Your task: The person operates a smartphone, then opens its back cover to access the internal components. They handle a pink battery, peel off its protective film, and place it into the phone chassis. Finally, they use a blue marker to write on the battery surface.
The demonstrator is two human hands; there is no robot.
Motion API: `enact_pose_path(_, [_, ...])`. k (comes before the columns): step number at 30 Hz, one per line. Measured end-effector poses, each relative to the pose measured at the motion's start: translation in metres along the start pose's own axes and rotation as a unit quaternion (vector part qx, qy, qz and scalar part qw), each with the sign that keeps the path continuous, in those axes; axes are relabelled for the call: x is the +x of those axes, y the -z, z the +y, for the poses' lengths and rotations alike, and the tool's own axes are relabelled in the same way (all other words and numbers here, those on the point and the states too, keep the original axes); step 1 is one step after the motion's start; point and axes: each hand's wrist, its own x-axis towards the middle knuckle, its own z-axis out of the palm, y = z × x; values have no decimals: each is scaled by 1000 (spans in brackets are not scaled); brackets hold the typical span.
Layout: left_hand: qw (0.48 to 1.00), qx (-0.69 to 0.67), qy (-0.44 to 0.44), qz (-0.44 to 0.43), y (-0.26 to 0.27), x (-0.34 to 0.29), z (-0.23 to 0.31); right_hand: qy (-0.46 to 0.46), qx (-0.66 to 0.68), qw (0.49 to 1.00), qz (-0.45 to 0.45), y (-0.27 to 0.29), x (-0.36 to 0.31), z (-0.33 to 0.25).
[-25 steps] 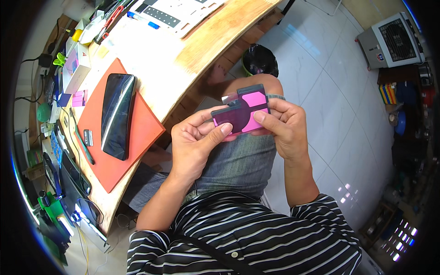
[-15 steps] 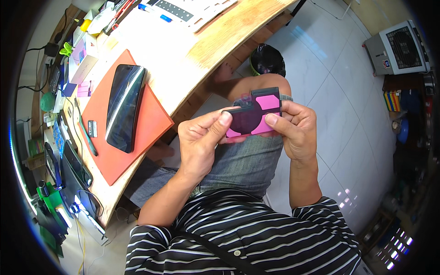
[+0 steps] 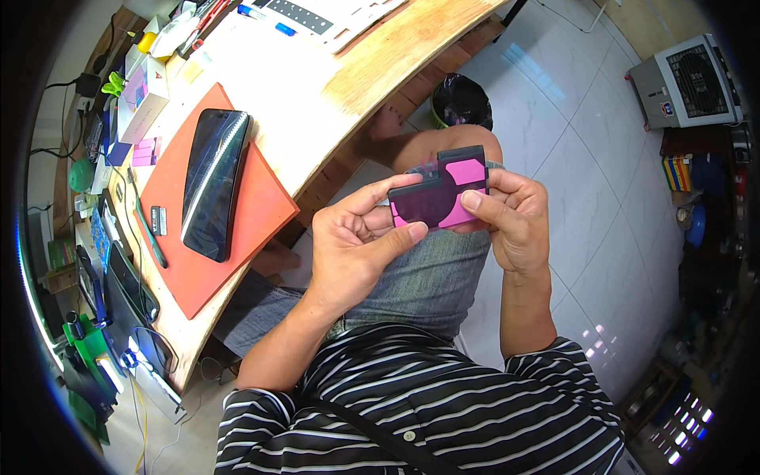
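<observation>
An L-shaped black phone battery (image 3: 423,203) with bright pink film patches is held above my lap. My left hand (image 3: 352,249) grips its left end, thumb at the lower edge and forefinger along the upper edge. At the other end, my right hand (image 3: 514,218) pinches it with the thumb on a pink patch and the fingers behind. A see-through film shows beyond its stepped upper edge. On the bench to the left, a dark phone (image 3: 215,186) rests on an orange mat (image 3: 269,204); beside it lie a green-handled tool (image 3: 150,229) and a small dark-and-silver part (image 3: 159,221).
The wooden bench (image 3: 348,87) runs along the left, carrying a white box (image 3: 144,99), pens and cables at its far side. A lined waste bin (image 3: 461,101) stands on the tiled floor beyond my knee. An air cooler (image 3: 685,83) is at far right.
My left thumb has slid from the battery's face down to its lower edge, and the left forefinger has extended along the top. The battery has tilted slightly; my right hand keeps its grip.
</observation>
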Motion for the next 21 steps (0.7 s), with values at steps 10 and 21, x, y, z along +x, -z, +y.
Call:
enact_pose_path(10, [998,-37,47,27,9,5,7,-19,-2,1000,-18,-1,3,-5])
enact_pose_path(21, [997,-55,49,35,6,6,1,108,-127,986,12,-12,7,-5])
